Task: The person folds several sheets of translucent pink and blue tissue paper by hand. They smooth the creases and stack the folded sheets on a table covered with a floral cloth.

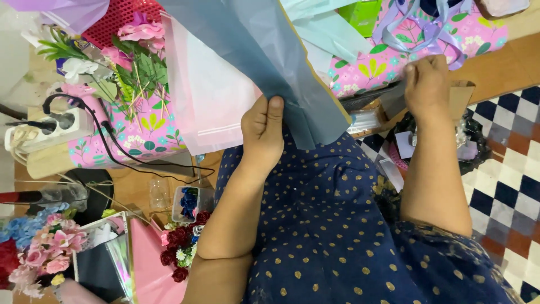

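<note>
from the head camera, looking down over a lap in a navy dress with gold dots (332, 214), the left hand (262, 135) is closed on a sheet of blue-grey wrapping paper (264, 50), thumb on top and pressed against its lower edge. the sheet rises from that grip up to the top of the frame, slanting across the middle, with a thin gold line along its right edge. just behind it, to the left, lies a pale pink translucent sheet (211, 101), overlapping the blue one.

the right hand (427, 84) is further off to the right, fingers curled down onto something grey at the edge of a pink floral bag (394, 62) with lilac ribbon handles; whether it grips anything i cannot tell, the fingertips are hidden.

to the left stands another pink floral box (140, 135) stuffed with artificial flowers and green stems (135, 62), beside a white power strip (53, 129) with a black cable. lower left, a bunch of pink and blue flowers (39, 247) and a small cluster of dark red roses (180, 247). on the right the floor is checkered tile (506, 174).
</note>
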